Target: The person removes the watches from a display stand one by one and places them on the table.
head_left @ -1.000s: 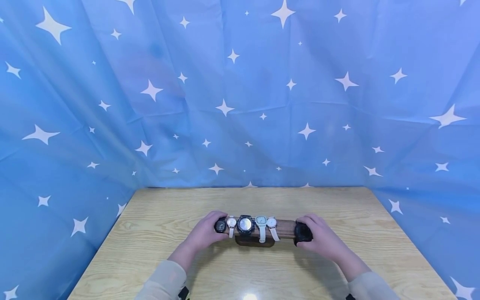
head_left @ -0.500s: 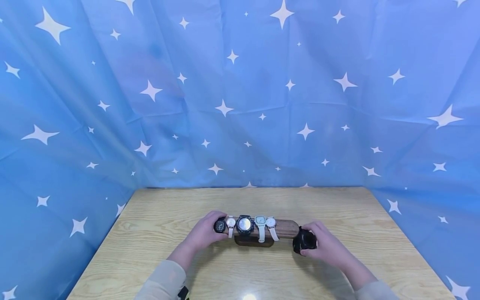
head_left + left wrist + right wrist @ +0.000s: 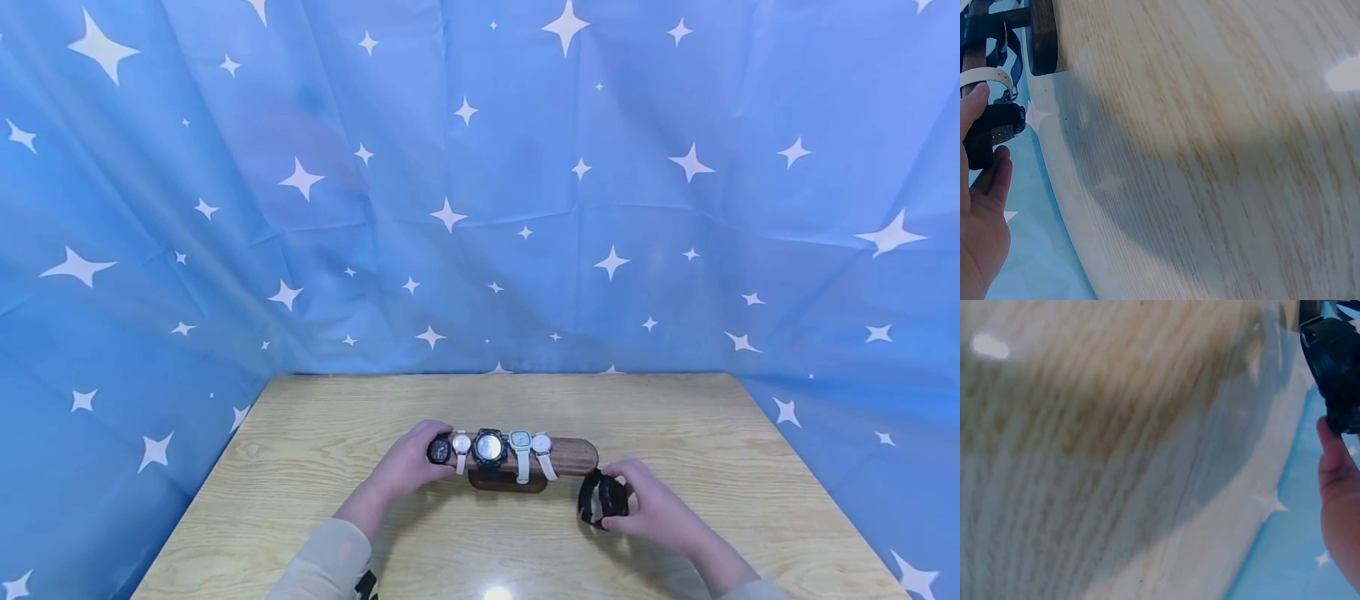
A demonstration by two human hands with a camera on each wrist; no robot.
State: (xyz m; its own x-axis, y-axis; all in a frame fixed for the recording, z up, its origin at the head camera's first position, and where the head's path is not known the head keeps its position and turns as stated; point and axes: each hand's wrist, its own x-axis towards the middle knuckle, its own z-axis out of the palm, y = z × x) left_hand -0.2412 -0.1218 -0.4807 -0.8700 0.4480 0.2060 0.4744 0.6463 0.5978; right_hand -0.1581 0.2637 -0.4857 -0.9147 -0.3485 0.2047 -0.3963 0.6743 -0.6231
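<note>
A wooden watch stand (image 3: 573, 457) with a rounded bar carries several watches in a row. My left hand (image 3: 408, 463) grips the bar's left end beside a small black watch (image 3: 439, 450); in the left wrist view, the thumb lies at this watch and the fingertips are below it. Just off the bar's right end, my right hand (image 3: 654, 510) pinches a black watch (image 3: 615, 498) whose strap forms a closed loop. Along the bar sit a white-strapped watch (image 3: 461, 445), a large black watch (image 3: 489, 448), a square pale watch (image 3: 521, 442) and another white-strapped watch (image 3: 542, 445).
The stand's dark base (image 3: 507, 482) is under the bar's middle. Around it spreads a light wood table (image 3: 337, 408), with a bright glare spot near the front. A blue star-printed cloth (image 3: 525, 283) hangs behind and at both sides.
My right hand has drawn the black watch off the bar's right end, moving it slightly right and toward me. The left hand and the stand stay nearly in place.
</note>
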